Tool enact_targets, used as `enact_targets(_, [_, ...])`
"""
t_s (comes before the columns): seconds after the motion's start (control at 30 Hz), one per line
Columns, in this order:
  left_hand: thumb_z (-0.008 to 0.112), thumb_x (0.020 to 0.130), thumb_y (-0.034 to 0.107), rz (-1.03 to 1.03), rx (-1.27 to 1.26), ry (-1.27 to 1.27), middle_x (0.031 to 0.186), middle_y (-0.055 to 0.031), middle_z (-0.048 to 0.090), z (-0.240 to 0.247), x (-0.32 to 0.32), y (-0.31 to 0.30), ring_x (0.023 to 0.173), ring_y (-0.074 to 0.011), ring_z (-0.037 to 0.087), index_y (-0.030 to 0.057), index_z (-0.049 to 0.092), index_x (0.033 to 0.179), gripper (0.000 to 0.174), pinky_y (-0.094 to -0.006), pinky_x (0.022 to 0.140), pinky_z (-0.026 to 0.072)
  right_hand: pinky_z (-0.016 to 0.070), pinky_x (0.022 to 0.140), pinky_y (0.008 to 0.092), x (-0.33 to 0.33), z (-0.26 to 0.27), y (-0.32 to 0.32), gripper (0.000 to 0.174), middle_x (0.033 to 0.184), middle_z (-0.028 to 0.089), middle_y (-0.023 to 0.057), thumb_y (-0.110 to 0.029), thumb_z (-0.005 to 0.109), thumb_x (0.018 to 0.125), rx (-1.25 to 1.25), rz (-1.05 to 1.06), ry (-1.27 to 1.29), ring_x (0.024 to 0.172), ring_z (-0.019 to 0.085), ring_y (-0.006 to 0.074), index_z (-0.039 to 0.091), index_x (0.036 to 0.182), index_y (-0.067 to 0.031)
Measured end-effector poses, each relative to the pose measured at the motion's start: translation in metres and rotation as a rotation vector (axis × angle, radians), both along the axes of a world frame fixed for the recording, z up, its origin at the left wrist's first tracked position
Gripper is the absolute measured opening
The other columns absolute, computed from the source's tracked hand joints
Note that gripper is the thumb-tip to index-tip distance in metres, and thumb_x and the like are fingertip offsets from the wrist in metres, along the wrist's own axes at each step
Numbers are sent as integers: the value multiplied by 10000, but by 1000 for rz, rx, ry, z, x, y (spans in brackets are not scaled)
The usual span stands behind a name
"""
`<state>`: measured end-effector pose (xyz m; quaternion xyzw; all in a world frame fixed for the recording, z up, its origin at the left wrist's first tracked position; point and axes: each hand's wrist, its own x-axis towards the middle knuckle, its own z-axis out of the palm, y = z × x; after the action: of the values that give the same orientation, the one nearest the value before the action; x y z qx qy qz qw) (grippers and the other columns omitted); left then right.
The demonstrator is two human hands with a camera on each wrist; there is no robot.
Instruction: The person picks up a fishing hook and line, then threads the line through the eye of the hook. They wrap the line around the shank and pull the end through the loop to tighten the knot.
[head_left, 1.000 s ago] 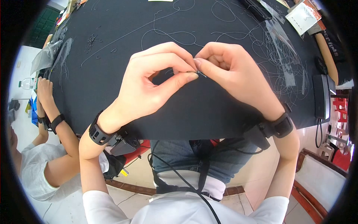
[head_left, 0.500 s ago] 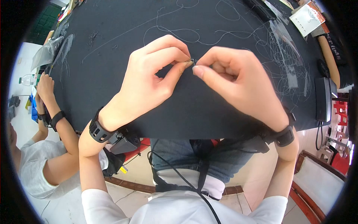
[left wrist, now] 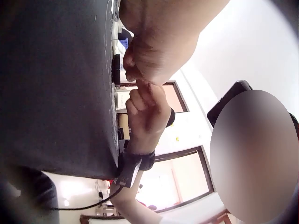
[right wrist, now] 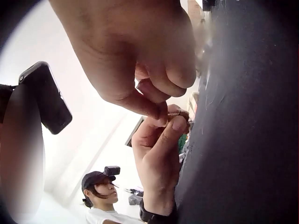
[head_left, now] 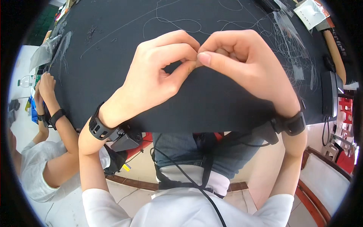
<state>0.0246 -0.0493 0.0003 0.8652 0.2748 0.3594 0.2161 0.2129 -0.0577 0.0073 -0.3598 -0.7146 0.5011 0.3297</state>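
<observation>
In the head view the left hand (head_left: 155,72) and right hand (head_left: 253,64) meet at their fingertips above the black table (head_left: 211,102). Thumb and index finger of the left hand pinch a tiny thing, glimpsed as a thin glint (right wrist: 180,113) in the right wrist view; its shape is mostly hidden. The right thumb and index finger are pressed together against the left fingertips, at a thin line whose end cannot be made out now. The left wrist view shows the left hand (left wrist: 163,42) large, touching the right hand (left wrist: 147,109).
Thin clear line (head_left: 181,28) lies in loops beyond the hands, tangled around plastic strips (head_left: 289,32) at the right. Small dark hooks (head_left: 90,34) are scattered at the upper left. Another person's hands (head_left: 47,85) are at the left edge; a black box (head_left: 329,92) stands at the right.
Both hands have moved up, farther from the body. The small gap between their fingertips half a second ago has closed, and the tiny thing is now covered in the head view.
</observation>
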Motion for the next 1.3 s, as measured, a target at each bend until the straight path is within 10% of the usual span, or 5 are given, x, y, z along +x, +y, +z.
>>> enact_targets(0.8, [641,682,-54,-83,-27,-17,826,-99,610,2,0,-3,732,-176,586,-19,619,763,92,-248,656,452,141,388,198,9,-4,10,171,498,333,-87,-209,547,858,-328,-149,107,403,231,5,600,845,-47])
enact_targets(0.9, [636,685,-66,-86,-22,-31,835,-101,607,3,0,-3,740,-174,582,-23,618,773,99,-244,659,451,388,530,231,7,-8,14,222,634,574,35,-184,576,788,-115,-178,-17,589,498,72,644,827,24])
enact_targets(1.3, [608,710,-71,105,31,-28,843,-96,598,0,-4,2,761,-168,578,-28,598,787,89,-242,677,447,343,435,292,-8,-4,-4,168,476,450,107,-123,580,746,122,-64,-186,414,415,160,570,714,42])
